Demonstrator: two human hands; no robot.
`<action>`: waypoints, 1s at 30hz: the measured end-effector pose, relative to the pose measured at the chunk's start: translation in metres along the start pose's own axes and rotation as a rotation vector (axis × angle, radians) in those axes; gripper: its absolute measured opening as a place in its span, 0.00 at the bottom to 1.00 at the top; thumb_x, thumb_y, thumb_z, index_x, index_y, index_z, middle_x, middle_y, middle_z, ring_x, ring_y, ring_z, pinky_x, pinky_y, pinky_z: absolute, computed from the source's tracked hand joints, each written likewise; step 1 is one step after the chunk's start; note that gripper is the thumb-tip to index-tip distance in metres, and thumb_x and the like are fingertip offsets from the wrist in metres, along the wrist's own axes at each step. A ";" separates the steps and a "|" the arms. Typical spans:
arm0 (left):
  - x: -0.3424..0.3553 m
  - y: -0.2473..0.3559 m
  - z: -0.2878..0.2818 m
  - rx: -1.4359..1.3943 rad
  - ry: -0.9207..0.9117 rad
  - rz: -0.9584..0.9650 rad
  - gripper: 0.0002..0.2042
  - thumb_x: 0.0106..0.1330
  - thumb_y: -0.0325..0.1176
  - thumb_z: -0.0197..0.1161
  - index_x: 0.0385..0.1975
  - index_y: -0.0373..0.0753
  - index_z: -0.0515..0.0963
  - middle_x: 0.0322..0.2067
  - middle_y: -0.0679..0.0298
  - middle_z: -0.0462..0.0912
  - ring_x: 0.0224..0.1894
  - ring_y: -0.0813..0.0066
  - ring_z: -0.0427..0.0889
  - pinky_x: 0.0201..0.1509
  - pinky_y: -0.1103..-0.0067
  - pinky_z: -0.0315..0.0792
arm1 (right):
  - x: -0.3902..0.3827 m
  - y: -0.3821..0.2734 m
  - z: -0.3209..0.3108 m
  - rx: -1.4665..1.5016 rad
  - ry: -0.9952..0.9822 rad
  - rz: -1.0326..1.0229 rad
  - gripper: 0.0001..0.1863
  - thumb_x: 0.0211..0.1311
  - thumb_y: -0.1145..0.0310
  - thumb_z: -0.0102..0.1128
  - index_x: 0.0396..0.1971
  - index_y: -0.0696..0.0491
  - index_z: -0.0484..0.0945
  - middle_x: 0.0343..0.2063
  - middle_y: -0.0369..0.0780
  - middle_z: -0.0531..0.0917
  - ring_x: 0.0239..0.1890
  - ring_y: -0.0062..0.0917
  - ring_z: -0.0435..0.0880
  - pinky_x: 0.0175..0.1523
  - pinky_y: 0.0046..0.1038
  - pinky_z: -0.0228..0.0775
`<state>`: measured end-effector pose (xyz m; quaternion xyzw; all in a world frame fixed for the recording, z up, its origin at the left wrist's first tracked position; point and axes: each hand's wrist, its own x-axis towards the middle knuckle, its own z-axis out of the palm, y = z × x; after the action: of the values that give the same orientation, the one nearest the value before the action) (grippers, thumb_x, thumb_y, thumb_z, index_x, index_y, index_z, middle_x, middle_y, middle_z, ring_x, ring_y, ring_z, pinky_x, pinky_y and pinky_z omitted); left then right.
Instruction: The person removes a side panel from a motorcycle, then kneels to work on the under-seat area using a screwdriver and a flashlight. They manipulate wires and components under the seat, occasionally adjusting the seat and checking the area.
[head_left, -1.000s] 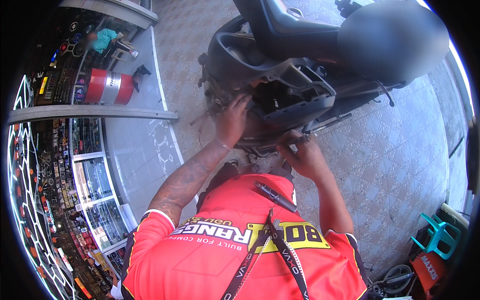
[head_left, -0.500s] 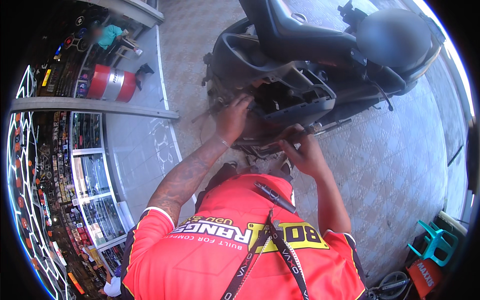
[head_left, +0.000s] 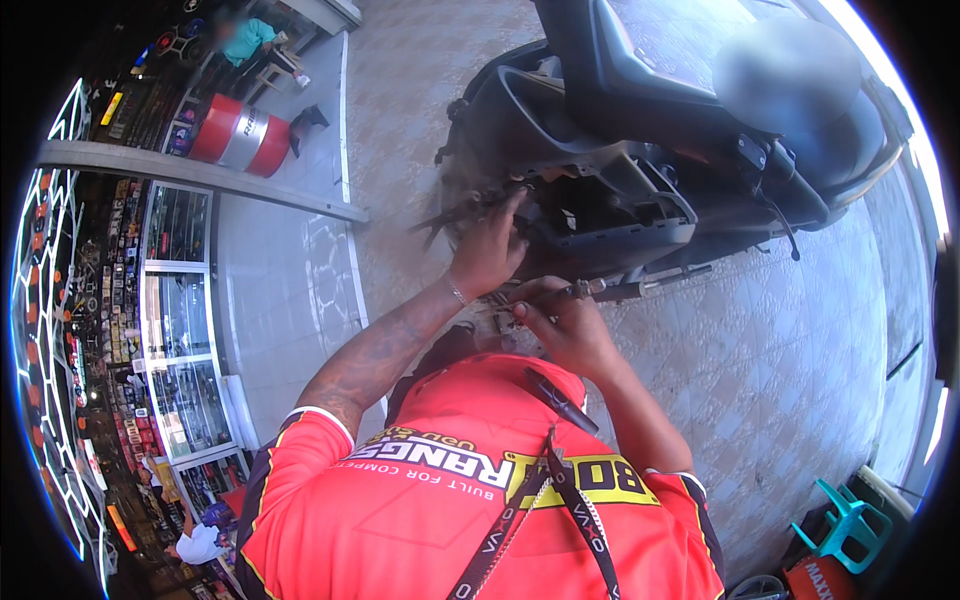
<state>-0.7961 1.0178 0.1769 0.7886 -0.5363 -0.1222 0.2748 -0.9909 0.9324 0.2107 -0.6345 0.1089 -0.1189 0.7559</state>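
Filling the upper right of the frame, a dark scooter (head_left: 640, 150) stands on the tiled pavement (head_left: 800, 340) with its body panels off, so the open frame cavity (head_left: 600, 210) and loose wiring show at centre. That stripping looks done; the work inside the cavity seems only midway, with nothing refitted yet. Below, the person's red shirt (head_left: 450, 500) takes the lower middle. At upper left lies a red-and-white barrel (head_left: 240, 135) beside glass display cases (head_left: 175, 300). The left hand (head_left: 487, 250) reaches into the cavity's edge, fingers curled narrow on parts there; what they grip I cannot tell. The right hand (head_left: 565, 325), just below, pinches a slim metal tool (head_left: 600, 290) pointing right.
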 end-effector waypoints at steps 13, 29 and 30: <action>-0.073 -0.018 -0.049 -1.132 -0.187 -0.186 0.24 0.67 0.36 0.63 0.60 0.32 0.69 0.52 0.60 0.78 0.54 0.77 0.76 0.58 0.77 0.72 | 0.033 -0.024 0.057 -0.574 0.284 -0.710 0.21 0.50 0.74 0.67 0.48 0.51 0.83 0.35 0.38 0.82 0.37 0.32 0.81 0.43 0.33 0.73; -0.164 -0.160 -0.108 -1.732 -0.165 -0.420 0.15 0.77 0.38 0.52 0.53 0.36 0.76 0.31 0.69 0.80 0.33 0.84 0.79 0.42 0.83 0.74 | 0.118 0.008 0.168 -0.250 0.081 0.013 0.30 0.63 0.61 0.63 0.62 0.56 0.68 0.55 0.43 0.76 0.55 0.34 0.76 0.54 0.32 0.70; -0.167 -0.178 -0.114 -1.756 -0.218 -0.420 0.14 0.77 0.38 0.52 0.53 0.36 0.76 0.30 0.69 0.80 0.33 0.84 0.79 0.41 0.83 0.74 | 0.127 0.020 0.178 0.007 0.314 0.189 0.30 0.66 0.57 0.62 0.63 0.57 0.67 0.55 0.43 0.77 0.53 0.31 0.78 0.52 0.30 0.71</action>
<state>-0.6680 1.2537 0.1530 0.3615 -0.1186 -0.6082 0.6966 -0.8132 1.0613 0.2195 -0.5926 0.2840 -0.1453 0.7396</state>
